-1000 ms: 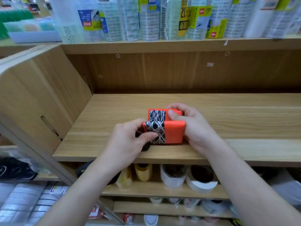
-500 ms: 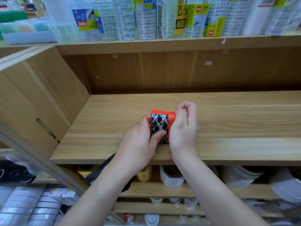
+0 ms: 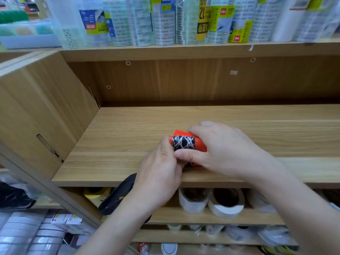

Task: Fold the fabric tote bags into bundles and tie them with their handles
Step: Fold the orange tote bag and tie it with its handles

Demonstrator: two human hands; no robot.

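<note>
A small orange tote bag bundle [image 3: 199,145] lies near the front edge of the wooden shelf [image 3: 128,137]. A black band with white scribble lines [image 3: 183,142] wraps across it. My right hand [image 3: 224,150] grips the bundle from the right, fingers over its top and thumb at its near side. My left hand [image 3: 160,170] holds the bundle's left end, fingers curled at the black band. A black handle loop [image 3: 116,197] hangs below the shelf edge under my left wrist.
The shelf has a wooden side panel [image 3: 36,116] at left and a back wall [image 3: 202,80]. Packs of clear tape rolls [image 3: 165,21] stand on the shelf above. Tape rolls [image 3: 226,203] lie on the lower shelf.
My right hand has turned from standing upright beside the bundle to lying over its top and right side. The bundle now shows more orange at the right. Left hand stays at its left end.
</note>
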